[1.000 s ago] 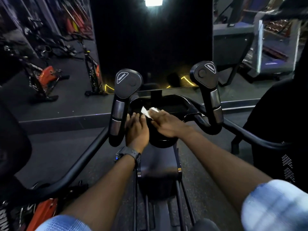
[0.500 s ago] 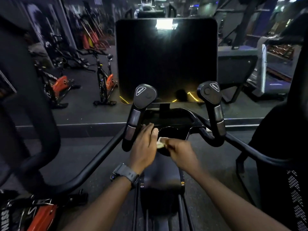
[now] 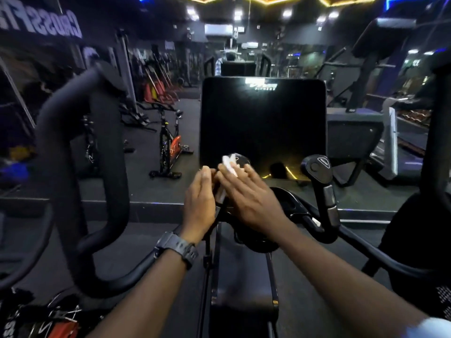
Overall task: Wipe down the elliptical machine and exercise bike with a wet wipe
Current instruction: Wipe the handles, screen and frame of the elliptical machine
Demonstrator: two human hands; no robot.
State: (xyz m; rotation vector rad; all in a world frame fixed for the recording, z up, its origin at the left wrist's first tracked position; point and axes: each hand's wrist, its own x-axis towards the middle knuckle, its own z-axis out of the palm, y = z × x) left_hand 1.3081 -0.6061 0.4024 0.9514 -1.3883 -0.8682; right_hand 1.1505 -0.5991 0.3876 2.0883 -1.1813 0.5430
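- The elliptical machine (image 3: 244, 289) fills the near centre of the gym floor, its dark central column running from the near edge up to the console; we stand right behind it, looking down its length.
- The machine's black console screen (image 3: 263, 123) rises upright at centre, unlit, with ceiling lights reflected in its lower right part.
- A thick curved moving handlebar (image 3: 80, 172) loops up at near left, blurred and dark.
- A second, shorter handle (image 3: 317, 167) with a rounded cap stands to the right of the screen, its silver grip sensors showing lower on the stem.
- An exercise bike (image 3: 168, 147) with an orange flywheel cover stands farther off to the left, on the dark floor before a mirror wall.
- Our right hand (image 3: 246, 198) reaches forward at the foot of the screen, fingers fairly straight, pinching the wipe against the top of the inner left handle.
- Our left hand (image 3: 199, 203) sits just left of it, fingers loosely curled around the stem of that same handle; a dark wristwatch (image 3: 178, 247) circles the wrist.
- The wet wipe (image 3: 230, 165), white and crumpled, pokes up beyond the right fingertips, in front of the screen's lower left corner.
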